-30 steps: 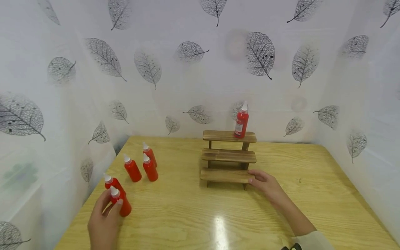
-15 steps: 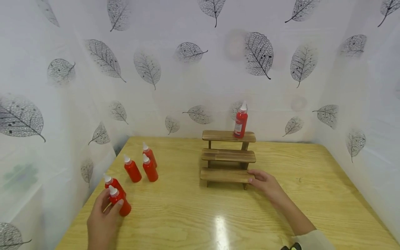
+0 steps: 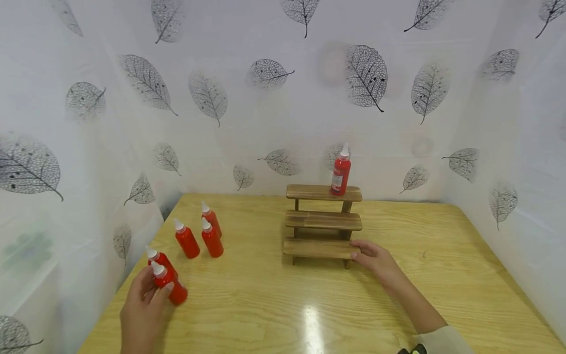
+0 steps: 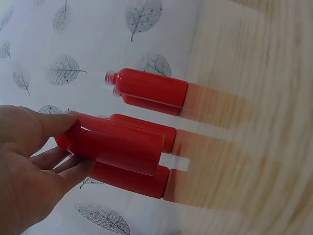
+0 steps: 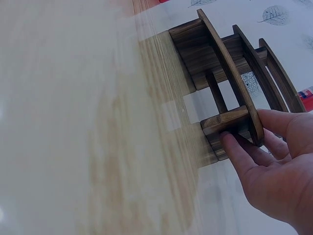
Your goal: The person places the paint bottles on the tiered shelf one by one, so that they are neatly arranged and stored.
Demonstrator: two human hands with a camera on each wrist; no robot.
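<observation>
Left hand (image 3: pixel 142 306), head view: grips a tilted red bottle (image 3: pixel 178 293) with white cap (image 3: pixel 159 270) at the counter's (image 3: pixel 247 314) left, beside a second bottle (image 3: pixel 166 260); base contact cannot be told; right hand (image 3: pixel 377 264) grips the right end of the lowest step (image 3: pixel 320 249) of a wooden stand (image 3: pixel 323 220). Left wrist view: smooth, glossy cylinder; probably light, slightly squeezable, slippery; hold round the body, below the cap. Right wrist view: dark-grained, round-ended steps; presumably stiff; hold by a step end.
</observation>
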